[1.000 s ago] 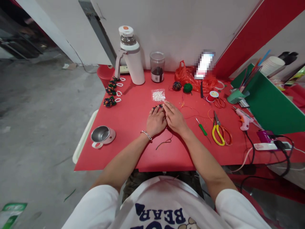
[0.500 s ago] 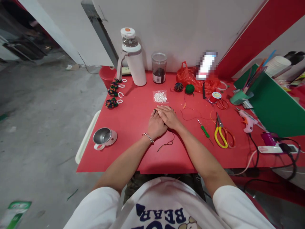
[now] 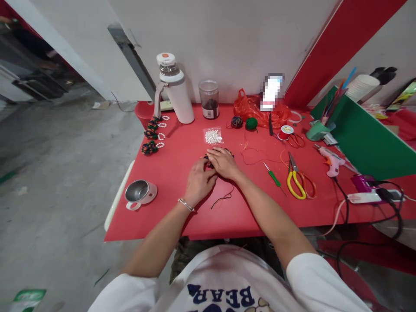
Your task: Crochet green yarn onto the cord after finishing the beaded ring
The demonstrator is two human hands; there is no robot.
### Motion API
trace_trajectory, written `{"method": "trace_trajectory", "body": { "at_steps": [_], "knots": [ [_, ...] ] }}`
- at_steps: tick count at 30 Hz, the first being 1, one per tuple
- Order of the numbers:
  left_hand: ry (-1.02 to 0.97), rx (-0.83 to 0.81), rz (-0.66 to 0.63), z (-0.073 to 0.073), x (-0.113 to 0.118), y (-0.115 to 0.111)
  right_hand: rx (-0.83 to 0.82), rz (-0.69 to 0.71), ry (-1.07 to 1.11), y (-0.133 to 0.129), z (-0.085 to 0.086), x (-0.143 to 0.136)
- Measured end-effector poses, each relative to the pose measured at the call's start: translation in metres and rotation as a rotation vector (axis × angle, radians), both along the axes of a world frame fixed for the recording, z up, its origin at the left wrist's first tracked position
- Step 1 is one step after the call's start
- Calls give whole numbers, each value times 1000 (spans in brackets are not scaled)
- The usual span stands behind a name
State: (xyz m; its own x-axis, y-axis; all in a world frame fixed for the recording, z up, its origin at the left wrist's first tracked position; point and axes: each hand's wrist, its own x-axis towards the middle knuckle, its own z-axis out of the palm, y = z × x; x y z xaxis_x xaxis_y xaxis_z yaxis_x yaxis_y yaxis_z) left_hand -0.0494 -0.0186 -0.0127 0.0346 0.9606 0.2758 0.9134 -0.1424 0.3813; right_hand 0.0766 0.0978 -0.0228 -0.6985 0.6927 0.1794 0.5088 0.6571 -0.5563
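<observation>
A dark multicoloured yarn piece (image 3: 209, 164) lies on the red tabletop, mostly hidden under my hands. My right hand (image 3: 225, 164) rests flat over it, fingers stretched out together. At its near-left edge my left hand (image 3: 199, 181) has its fingers and thumb bent around the yarn; the fingertips are partly hidden. A dark loose yarn end (image 3: 222, 198) trails toward me. Just beyond the hands is a clear bag of white beads (image 3: 213, 136).
Finished-looking yarn bundles with bead loops (image 3: 150, 147) line the left edge, near a steel cup (image 3: 141, 193). At the back stand a white thermos (image 3: 180, 99) and a jar (image 3: 209, 99). To the right lie a green-handled hook (image 3: 274, 178), yellow-handled scissors (image 3: 295, 180) and a pink glue gun (image 3: 334, 161).
My left hand has slid out from beneath the right hand, toward the left and nearer me, with its fingers now bent. More of the dark yarn shows. The view has shifted slightly.
</observation>
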Motion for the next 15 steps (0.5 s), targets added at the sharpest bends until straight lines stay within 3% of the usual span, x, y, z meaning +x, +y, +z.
{"method": "trace_trajectory", "body": {
  "at_steps": [5,12,15],
  "knots": [
    [70,-52,-33,1,0,-19,56,26,-91,-2,2,0],
    [-14,11,-66,-4,-1,-18,79,43,-140,-1,2,1],
    [-105,10,12,-6,-4,-16,98,31,-141,-3,2,1]
  ]
}}
